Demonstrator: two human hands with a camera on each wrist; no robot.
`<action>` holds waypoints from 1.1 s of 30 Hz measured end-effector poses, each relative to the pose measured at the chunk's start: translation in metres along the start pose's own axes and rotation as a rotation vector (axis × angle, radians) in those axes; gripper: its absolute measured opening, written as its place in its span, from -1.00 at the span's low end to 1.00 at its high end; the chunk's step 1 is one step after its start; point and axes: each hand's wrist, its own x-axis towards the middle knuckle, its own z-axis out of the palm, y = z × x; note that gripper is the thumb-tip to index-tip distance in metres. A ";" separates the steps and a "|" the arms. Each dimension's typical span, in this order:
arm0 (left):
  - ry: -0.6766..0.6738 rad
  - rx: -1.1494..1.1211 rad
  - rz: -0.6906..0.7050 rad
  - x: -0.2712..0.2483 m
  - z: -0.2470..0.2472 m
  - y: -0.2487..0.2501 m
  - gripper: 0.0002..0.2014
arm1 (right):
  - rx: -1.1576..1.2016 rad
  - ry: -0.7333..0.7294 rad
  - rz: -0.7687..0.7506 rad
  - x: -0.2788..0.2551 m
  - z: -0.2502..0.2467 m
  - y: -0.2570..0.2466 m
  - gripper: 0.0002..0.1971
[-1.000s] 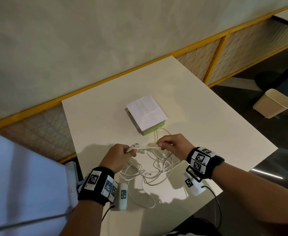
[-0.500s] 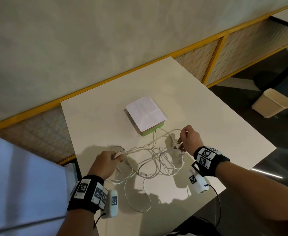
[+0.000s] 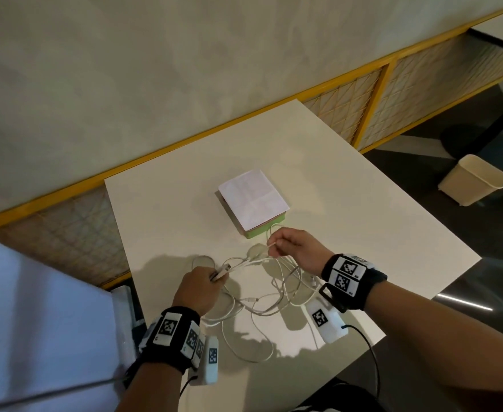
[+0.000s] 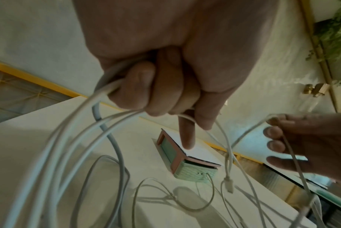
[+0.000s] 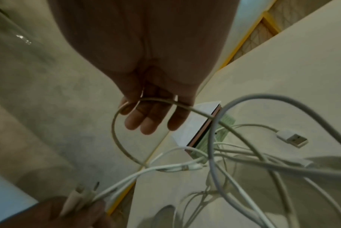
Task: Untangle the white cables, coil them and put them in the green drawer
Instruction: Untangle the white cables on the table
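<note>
Left hand (image 3: 198,288) fist grips cable ends as anchor; right hand (image 3: 296,248) pinches one strand, lifting it from tangled cables (image 3: 274,295) near green drawer (image 3: 263,231)

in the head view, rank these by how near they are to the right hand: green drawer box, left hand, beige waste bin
1. The small green drawer box with white paper on top, just beyond the right hand.
2. The left hand, across the tangle of white cables, toward the person.
3. The beige plastic waste bin, on the floor far right.
</note>
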 end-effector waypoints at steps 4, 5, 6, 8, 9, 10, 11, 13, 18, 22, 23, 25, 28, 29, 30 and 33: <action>0.008 0.057 0.014 0.004 0.004 0.000 -0.50 | 0.189 -0.029 0.034 0.001 -0.003 -0.009 -0.75; 0.011 0.069 0.011 0.005 0.005 0.000 -0.50 | 0.222 -0.032 0.022 0.000 -0.004 -0.011 -0.78; 0.011 0.084 0.007 0.005 0.007 -0.001 -0.50 | 0.256 -0.034 0.007 -0.001 -0.006 -0.012 -0.82; -0.001 0.145 -0.010 0.007 0.012 -0.002 -0.53 | 0.346 -0.034 -0.011 -0.002 -0.010 -0.015 -0.87; -0.010 0.183 -0.023 0.007 0.015 -0.004 -0.55 | 0.398 -0.022 -0.012 -0.002 -0.012 -0.017 -0.86; -0.022 0.220 -0.036 0.008 0.019 -0.007 -0.57 | 0.448 0.006 -0.009 -0.001 -0.014 -0.019 -0.84; -0.031 0.246 -0.047 0.008 0.022 -0.009 -0.58 | 0.495 0.051 -0.005 -0.001 -0.018 -0.020 -0.79; -0.053 0.296 -0.063 0.010 0.024 -0.018 -0.58 | 0.579 0.182 0.009 0.000 -0.029 -0.019 -0.70; -0.054 0.275 -0.110 0.007 0.011 -0.038 -0.54 | 0.640 0.519 0.052 -0.002 -0.066 -0.001 -0.70; 0.036 0.132 0.009 -0.005 -0.012 -0.028 -0.53 | 0.062 0.494 0.089 -0.003 -0.065 0.015 -0.69; 0.090 0.082 0.066 -0.008 -0.021 -0.022 -0.56 | -0.020 0.459 0.109 -0.003 -0.062 0.019 -0.70; 0.214 0.037 0.194 -0.016 -0.038 -0.009 -0.62 | -0.163 0.381 0.184 -0.004 -0.057 0.027 -0.78; 0.299 0.101 0.312 -0.026 -0.061 0.007 -0.49 | -0.610 0.293 0.200 -0.007 -0.048 0.025 -0.50; 0.326 0.127 0.335 -0.030 -0.068 0.012 -0.47 | -0.707 0.253 0.107 -0.009 -0.040 0.016 -0.38; 0.353 0.138 0.359 -0.032 -0.074 0.017 -0.46 | -0.746 0.187 -0.002 -0.008 -0.030 0.006 -0.29; 0.397 0.150 0.399 -0.040 -0.089 0.035 -0.40 | -0.765 -0.114 -0.110 -0.002 0.005 -0.017 -0.28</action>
